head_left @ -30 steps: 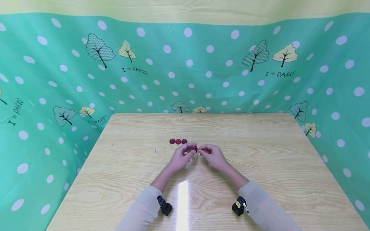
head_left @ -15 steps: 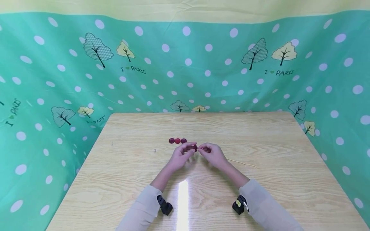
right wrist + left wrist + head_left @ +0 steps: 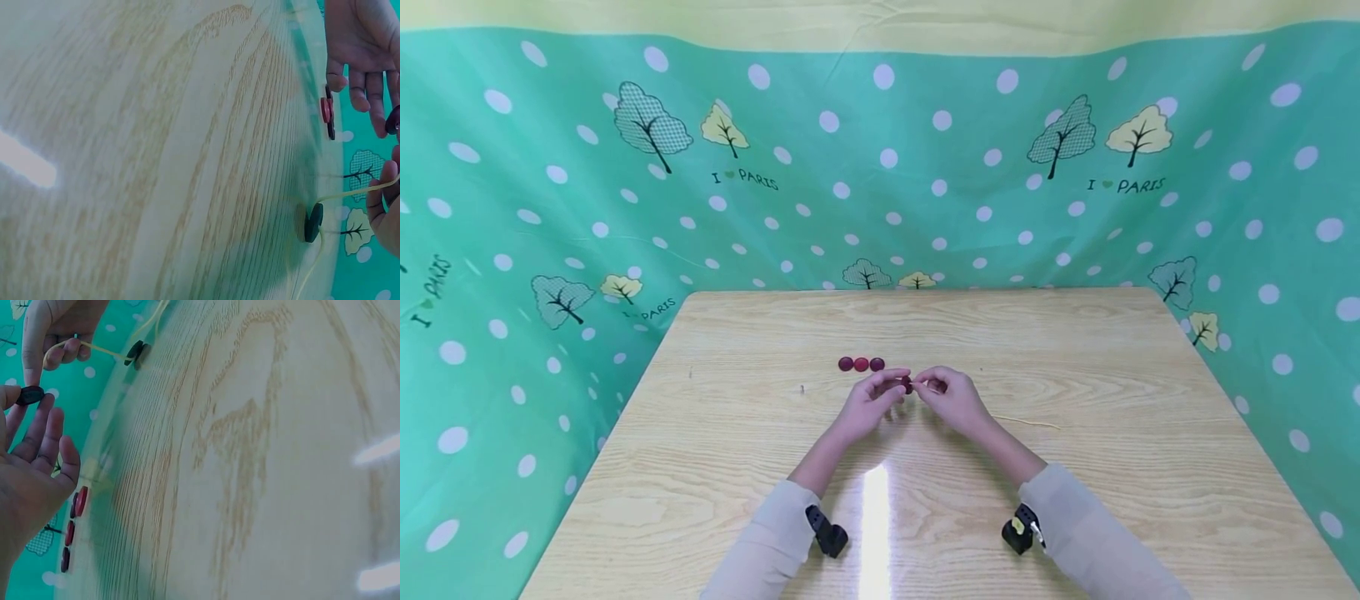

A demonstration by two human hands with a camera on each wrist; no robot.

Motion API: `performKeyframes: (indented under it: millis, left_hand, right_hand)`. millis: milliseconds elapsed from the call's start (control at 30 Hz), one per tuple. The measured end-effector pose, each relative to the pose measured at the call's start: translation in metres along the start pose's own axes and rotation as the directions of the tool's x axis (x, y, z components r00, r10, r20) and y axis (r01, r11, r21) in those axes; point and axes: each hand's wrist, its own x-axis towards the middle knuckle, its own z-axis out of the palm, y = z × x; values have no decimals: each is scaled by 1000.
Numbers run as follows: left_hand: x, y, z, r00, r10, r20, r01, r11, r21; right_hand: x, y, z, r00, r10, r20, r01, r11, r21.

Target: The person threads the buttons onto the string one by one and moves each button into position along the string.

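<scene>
My left hand [image 3: 863, 410] pinches a dark red round button [image 3: 30, 395] on its edge between thumb and fingertips, above the table. Facing it, my right hand [image 3: 957, 404] pinches a thin yellow cord [image 3: 356, 191] with its fingertips right at the button's face. The cord loops out of the right hand's curled fingers and passes through a second dark button [image 3: 314, 222], which stands on edge low by the tabletop. That second button is hidden in the head view. Part of the cord's tail shows to the right of my right wrist.
Just beyond my left hand, a dark purple button [image 3: 846, 364], a red button [image 3: 861, 364] and another dark purple button [image 3: 877, 364] lie in a row on the wooden table [image 3: 760, 467]. A green dotted cloth [image 3: 880, 217] hangs around the table's back and sides.
The cord's tail on the table has drawn slightly in towards the right hand. Both hands stay almost in place, with the button still between them.
</scene>
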Motion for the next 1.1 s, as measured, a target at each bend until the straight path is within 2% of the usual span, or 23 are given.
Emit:
performKeyframes:
  millis: [333, 700, 800, 1033, 1100]
  left_hand:
    - [0, -1, 0, 999, 18, 28, -18, 1000, -7]
    - [0, -1, 0, 1000, 7, 8, -8, 995, 98]
    - [1, -4, 0, 1000, 7, -1, -6, 994, 105]
    - [10, -28, -2, 999, 5, -36, 0, 993, 116]
    - [9, -25, -2, 999, 9, -40, -4, 993, 121]
  right_hand:
    - [0, 2, 1, 1000, 9, 6, -9, 1000, -13]
    - [-1, 1, 0, 1000, 10, 8, -9, 1000, -26]
    - [-1, 0, 0, 1000, 12, 4, -11, 1000, -21]
    - [-1, -2, 1, 1000, 8, -5, -9, 1000, -22]
    - [-1, -3, 1, 1000, 6, -12, -7, 1000, -28]
